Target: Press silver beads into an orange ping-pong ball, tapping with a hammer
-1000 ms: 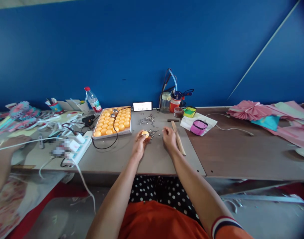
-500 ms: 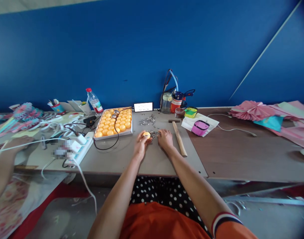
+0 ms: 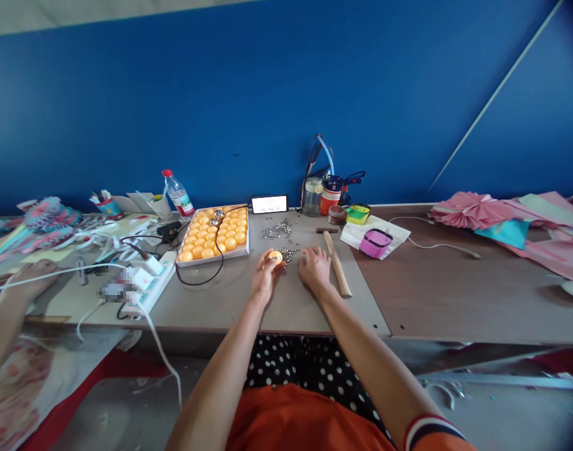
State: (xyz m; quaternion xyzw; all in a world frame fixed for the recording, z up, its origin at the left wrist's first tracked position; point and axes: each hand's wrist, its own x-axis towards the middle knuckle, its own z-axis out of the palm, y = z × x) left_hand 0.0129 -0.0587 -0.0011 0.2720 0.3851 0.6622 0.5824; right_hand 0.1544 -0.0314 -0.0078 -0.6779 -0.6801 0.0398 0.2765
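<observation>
My left hand (image 3: 263, 275) is closed round an orange ping-pong-style ball (image 3: 276, 256), which has a dark printed mark or small part on its upward face. My right hand (image 3: 315, 268) rests on the grey board a short way to the right, its fingers bent and drawn together. Whatever its fingertips hold, if anything, is too small to make out. Between the hands lies a small heap of shiny metal pieces (image 3: 290, 253). Behind it is a larger scatter of the same sort of metal pieces (image 3: 277, 230).
A tray (image 3: 247, 244) of orange balls stands left, a black cable across it. Right of my hand lies a hammer (image 3: 337, 266). A timer screen (image 3: 269, 204), jar (image 3: 313, 196) and bottle (image 3: 178, 195) stand behind. Another person's hand (image 3: 32, 277) is far left beside a power strip (image 3: 152, 285).
My right hand has shifted slightly away from the small metal heap, towards me, with fingers more bent. My left hand still holds the ball in nearly the same place.
</observation>
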